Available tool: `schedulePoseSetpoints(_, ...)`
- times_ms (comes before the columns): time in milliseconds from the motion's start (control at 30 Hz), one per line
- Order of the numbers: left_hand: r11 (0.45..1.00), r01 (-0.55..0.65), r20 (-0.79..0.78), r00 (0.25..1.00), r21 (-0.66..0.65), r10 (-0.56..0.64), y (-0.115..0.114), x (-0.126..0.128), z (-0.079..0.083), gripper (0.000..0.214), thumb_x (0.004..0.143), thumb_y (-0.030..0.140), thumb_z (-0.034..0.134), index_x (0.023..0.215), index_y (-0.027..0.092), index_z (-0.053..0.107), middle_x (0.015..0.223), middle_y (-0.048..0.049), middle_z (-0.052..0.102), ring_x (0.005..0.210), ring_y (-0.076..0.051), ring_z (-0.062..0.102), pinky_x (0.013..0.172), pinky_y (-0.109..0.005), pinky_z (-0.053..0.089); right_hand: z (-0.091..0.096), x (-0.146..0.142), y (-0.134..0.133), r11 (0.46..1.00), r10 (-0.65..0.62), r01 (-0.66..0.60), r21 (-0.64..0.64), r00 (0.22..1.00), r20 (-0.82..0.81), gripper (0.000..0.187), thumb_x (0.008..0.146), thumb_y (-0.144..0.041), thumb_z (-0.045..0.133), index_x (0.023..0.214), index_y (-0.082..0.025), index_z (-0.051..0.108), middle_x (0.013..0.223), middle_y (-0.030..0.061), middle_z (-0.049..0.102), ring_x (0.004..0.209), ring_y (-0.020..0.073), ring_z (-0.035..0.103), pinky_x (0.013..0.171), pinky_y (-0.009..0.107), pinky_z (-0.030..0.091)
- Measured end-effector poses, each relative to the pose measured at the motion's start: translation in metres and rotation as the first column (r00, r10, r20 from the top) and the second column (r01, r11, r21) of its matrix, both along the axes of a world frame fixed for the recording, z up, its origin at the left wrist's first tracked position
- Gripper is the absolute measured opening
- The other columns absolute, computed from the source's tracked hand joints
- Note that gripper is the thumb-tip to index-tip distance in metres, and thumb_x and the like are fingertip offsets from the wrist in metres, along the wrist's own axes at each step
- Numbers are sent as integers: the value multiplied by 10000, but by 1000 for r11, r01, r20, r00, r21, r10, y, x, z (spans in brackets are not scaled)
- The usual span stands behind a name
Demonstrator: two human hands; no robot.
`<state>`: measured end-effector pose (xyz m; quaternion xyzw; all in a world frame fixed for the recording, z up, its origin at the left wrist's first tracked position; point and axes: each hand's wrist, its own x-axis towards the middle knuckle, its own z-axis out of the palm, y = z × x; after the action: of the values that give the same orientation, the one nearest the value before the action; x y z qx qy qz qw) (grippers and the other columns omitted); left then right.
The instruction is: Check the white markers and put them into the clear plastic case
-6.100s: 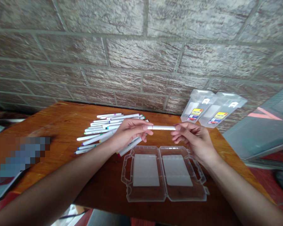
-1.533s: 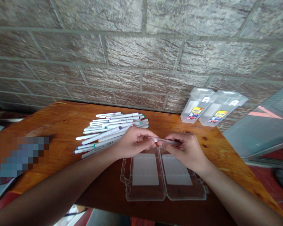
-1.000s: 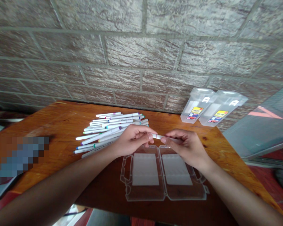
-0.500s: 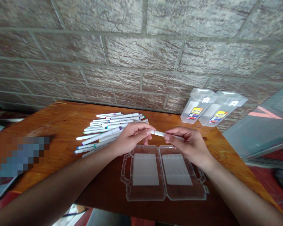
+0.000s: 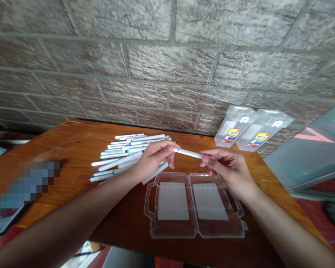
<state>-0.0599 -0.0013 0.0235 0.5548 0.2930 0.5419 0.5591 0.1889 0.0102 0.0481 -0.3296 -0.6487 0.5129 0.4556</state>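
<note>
A white marker pen is held level above the wooden table, between both hands. My left hand pinches its left end with thumb and fingertips. My right hand grips its right end, fingers curled around it. Just below the hands lies an open clear plastic case, spread flat with two white-lined halves. A pile of several white marker pens with coloured caps lies on the table to the left of my left hand.
Two closed clear plastic cases with yellow labels lean against the brick wall at the back right. A glass pane slopes at the right. A blurred patch covers something at the table's left edge.
The hands were lower and close together over the case; they have since risen and drawn slightly apart, with the marker still held between them.
</note>
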Motion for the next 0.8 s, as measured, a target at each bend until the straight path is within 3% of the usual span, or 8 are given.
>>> schedulePoseSetpoints(300, 998, -13, 96, 995, -66, 19, 0, 0, 3, 234, 916, 331, 708, 1004, 115, 726, 681, 9, 588, 566, -126, 611, 595, -291, 560, -1, 3, 1, 1000, 17, -19, -20, 994, -104, 176, 844, -324, 841, 1003, -248, 837, 766, 35, 792, 492, 74, 606, 439, 167, 465)
schedulePoseSetpoints(500, 995, -14, 117, 993, -96, 25, -2, 0, 5, 224, 908, 321, 714, 999, 117, 730, 679, 11, 580, 571, -124, 606, 596, -290, 562, 0, 4, 2, 998, 65, -67, -10, 987, -148, 239, 820, -388, 859, 1023, -262, 845, 827, 67, 823, 517, 106, 669, 446, 185, 515)
schedulePoseSetpoints(800, 994, -17, 124, 992, -108, 31, -1, 1, 6, 226, 900, 319, 721, 997, 114, 732, 674, 10, 577, 572, -126, 603, 597, -294, 562, 1, 5, 0, 992, 109, -118, -38, 976, -189, 224, 835, -342, 846, 1035, -242, 843, 859, 91, 835, 589, 160, 745, 497, 230, 591)
